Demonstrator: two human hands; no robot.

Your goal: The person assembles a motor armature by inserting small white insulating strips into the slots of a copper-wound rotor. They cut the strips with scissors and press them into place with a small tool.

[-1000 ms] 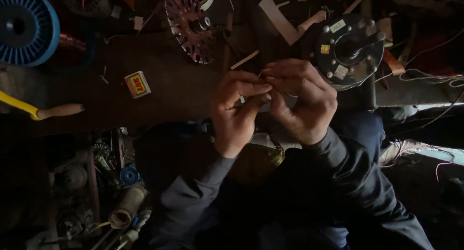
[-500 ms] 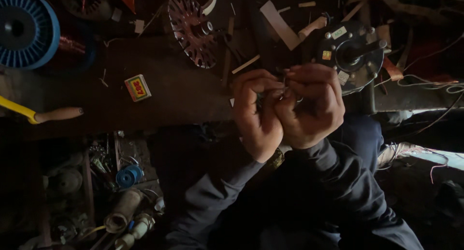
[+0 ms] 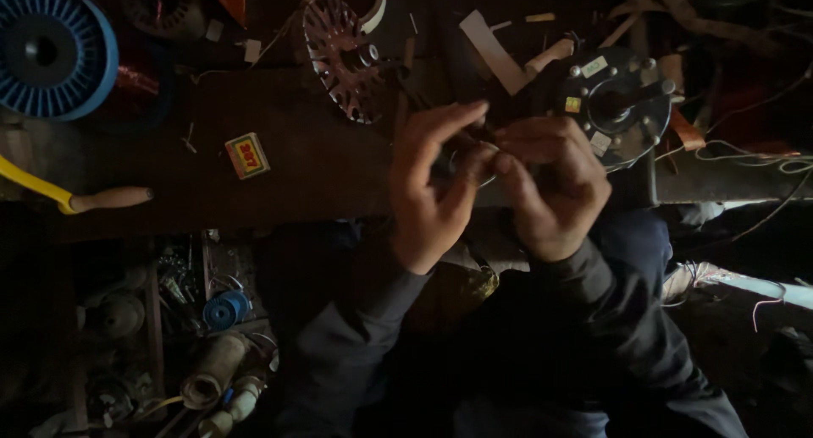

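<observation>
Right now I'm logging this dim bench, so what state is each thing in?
Left hand: fingers pinching a small dark part, unclear what.
Right hand: fingers curled on the same part.
Big blue ribbed spool: lying flat.
Small red and yellow box: shut, flat.
Round dark motor housing: shaft up, untouched.

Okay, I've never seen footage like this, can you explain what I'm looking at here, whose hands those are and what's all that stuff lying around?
The picture comes from a camera worn on a person's head, looking down at their own two hands over a dark wooden workbench. The left hand and right hand pinch something small between them; it is too dark to tell what. On the bench lie a blue spool, a small box, a finned metal disc, a round motor part and a wooden-handled tool.
</observation>
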